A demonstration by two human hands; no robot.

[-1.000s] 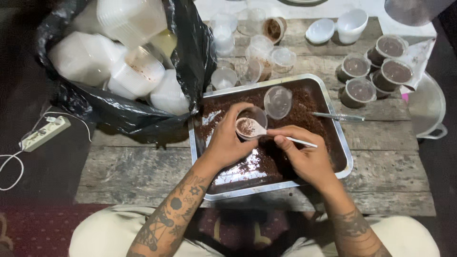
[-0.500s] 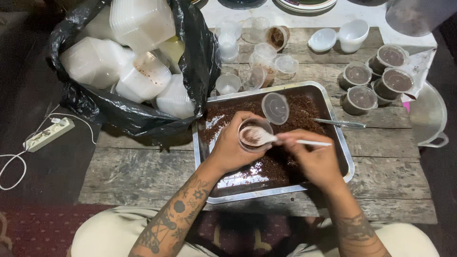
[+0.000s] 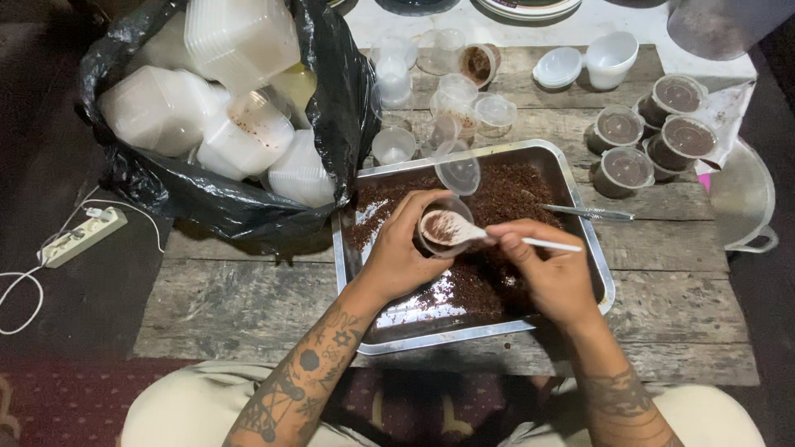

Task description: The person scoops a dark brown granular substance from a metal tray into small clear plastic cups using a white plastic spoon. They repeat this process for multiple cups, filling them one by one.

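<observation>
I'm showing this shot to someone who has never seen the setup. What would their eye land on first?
Most likely the two hands at the centre: the left hand holds a small clear cup while the right hand tips a white spoon of dark brown crumbs into it, over a metal tray of the same crumbs. Next, the black bag of white plastic containers at upper left, and the filled lidded cups at upper right.

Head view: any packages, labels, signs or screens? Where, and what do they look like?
No labels, signs or screens.
Black bag: upper left, stuffed with white containers.
Lidded cups: upper right, round, clear, dark filling.
Empty clear cups: above tray.
Left hand: holds small clear cup.
</observation>
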